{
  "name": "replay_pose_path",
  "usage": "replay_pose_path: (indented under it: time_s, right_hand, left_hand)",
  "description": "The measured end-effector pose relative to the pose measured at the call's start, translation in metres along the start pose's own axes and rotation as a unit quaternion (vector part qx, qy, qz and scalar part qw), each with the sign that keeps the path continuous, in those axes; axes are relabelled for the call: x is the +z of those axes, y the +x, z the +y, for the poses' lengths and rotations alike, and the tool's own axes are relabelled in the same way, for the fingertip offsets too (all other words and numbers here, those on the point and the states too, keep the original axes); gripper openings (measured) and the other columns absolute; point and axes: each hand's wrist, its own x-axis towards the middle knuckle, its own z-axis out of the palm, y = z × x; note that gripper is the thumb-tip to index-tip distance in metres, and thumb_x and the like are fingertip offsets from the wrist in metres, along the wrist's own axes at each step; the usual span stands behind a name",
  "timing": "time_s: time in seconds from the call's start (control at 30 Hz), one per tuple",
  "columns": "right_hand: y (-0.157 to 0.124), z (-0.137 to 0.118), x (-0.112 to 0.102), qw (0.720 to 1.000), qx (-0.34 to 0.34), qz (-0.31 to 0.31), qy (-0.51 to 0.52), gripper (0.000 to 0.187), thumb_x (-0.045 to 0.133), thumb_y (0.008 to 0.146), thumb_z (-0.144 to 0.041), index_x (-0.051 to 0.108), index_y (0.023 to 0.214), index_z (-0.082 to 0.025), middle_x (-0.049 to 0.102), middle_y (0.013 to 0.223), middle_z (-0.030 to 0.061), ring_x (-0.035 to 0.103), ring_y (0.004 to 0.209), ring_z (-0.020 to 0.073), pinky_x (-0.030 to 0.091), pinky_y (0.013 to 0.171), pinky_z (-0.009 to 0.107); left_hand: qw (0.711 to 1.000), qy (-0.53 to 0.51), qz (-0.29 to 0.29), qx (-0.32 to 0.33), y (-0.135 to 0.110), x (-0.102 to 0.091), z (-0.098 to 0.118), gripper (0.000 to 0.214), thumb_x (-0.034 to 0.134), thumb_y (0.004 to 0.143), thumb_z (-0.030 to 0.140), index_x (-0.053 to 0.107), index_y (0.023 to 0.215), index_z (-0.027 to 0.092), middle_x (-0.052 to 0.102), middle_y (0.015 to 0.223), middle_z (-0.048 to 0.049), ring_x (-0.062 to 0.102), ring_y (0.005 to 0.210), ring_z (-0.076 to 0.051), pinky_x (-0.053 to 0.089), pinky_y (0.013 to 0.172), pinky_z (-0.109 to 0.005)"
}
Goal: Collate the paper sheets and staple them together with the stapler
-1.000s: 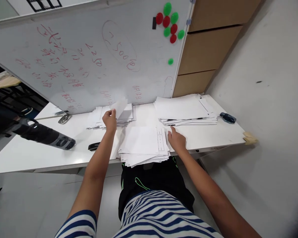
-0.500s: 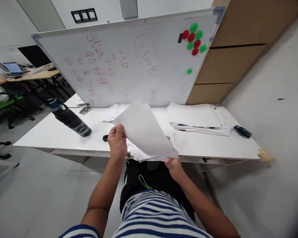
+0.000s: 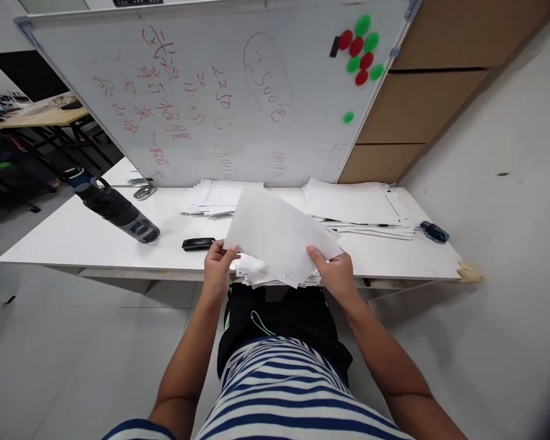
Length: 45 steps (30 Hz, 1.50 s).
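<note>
Landmark: the near paper stack (image 3: pixel 261 274), lying at the front edge of the white table (image 3: pixel 389 256).

A white paper sheet (image 3: pixel 277 229) is held raised above the near paper stack, most of which is covered by it. The visible face is plain and pale grey-white, smooth and slightly bowed. The sheet is turned askew, with one corner pointed toward the wearer's body and another toward the whiteboard (image 3: pixel 302 137) standing beyond the stack. A small patch of print is seen by its right edge; whether this belongs to a second layer cannot be told.

The sheet's left edge is pinched by the left hand (image 3: pixel 218 267), thumb on top, to the left of the stack. The right side is gripped by the right hand (image 3: pixel 337 273), to the right of the stack, thumb laid flat on the face.

Uneven, fanned edges are shown by the near paper stack below. A black stapler (image 3: pixel 198 244) is located to its left, close to the left hand. A second paper pile (image 3: pixel 206 197) is noted behind and left of it, a larger paper pile (image 3: pixel 348 201) behind and right. A dark bottle (image 3: pixel 119 211) is stood farther left of it.
</note>
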Motion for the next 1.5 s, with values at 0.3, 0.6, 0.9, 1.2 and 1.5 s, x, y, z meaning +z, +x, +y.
replay_pose_path:
  time_s: [0.3, 0.6, 0.9, 1.2, 1.5]
  right_hand:
    - [0.017, 0.002, 0.012, 0.999, -0.034, -0.024, -0.021, 0.041, 0.069, 0.081, -0.050, 0.074, 0.104, -0.017, 0.076, 0.103, 0.0101, 0.069, 0.099, 0.0271, 0.055, 0.087, 0.039]
    - [0.006, 0.046, 0.039, 0.996, 0.062, -0.064, 0.008, 0.047, 0.065, 0.082, -0.051, 0.070, 0.112, -0.016, 0.075, 0.110, 0.0124, 0.069, 0.103, 0.0286, 0.054, 0.088, 0.041]
    - [0.007, 0.086, -0.005, 0.968, 0.142, 0.111, 0.173, 0.051, 0.080, 0.068, -0.049, 0.068, 0.103, -0.014, 0.075, 0.104, 0.0103, 0.069, 0.104, 0.0265, 0.053, 0.095, 0.043]
    - [0.021, 0.100, -0.032, 0.928, 0.151, 0.093, 0.328, 0.045, 0.083, 0.067, -0.036, 0.067, 0.105, -0.018, 0.074, 0.109, 0.0065, 0.067, 0.110, 0.0233, 0.050, 0.105, 0.044]
    - [0.027, 0.091, -0.023, 0.952, 0.148, 0.123, 0.238, 0.051, 0.082, 0.067, -0.038, 0.067, 0.110, -0.015, 0.073, 0.114, 0.0108, 0.066, 0.113, 0.0269, 0.050, 0.102, 0.046]
  left_hand:
    - [0.970, 0.153, -0.184, 0.037, 0.042, -0.006, 0.022, 0.048, 0.080, 0.072, 0.039, 0.064, 0.113, 0.019, 0.072, 0.109, -0.0089, 0.067, 0.102, -0.024, 0.055, 0.089, -0.038]
    - [0.949, 0.278, -0.150, 0.003, 0.041, -0.002, -0.025, 0.044, 0.075, 0.075, 0.046, 0.068, 0.109, 0.018, 0.072, 0.107, -0.0102, 0.067, 0.098, -0.027, 0.054, 0.085, -0.040]
    - [0.849, 0.500, -0.135, 0.106, 0.054, -0.006, -0.039, 0.065, 0.064, 0.083, 0.054, 0.053, 0.134, 0.016, 0.047, 0.149, -0.0194, 0.036, 0.143, -0.035, 0.024, 0.118, -0.050]
    - [0.901, 0.423, -0.073, -0.065, 0.029, -0.019, -0.037, 0.074, 0.067, 0.077, 0.062, 0.049, 0.140, 0.026, 0.060, 0.136, -0.0194, 0.059, 0.122, -0.035, 0.044, 0.097, -0.046]
    - [0.921, 0.377, -0.087, -0.046, -0.033, -0.007, -0.033, 0.063, 0.073, 0.076, 0.053, 0.059, 0.130, 0.022, 0.050, 0.146, -0.0178, 0.038, 0.141, -0.037, 0.025, 0.116, -0.055]
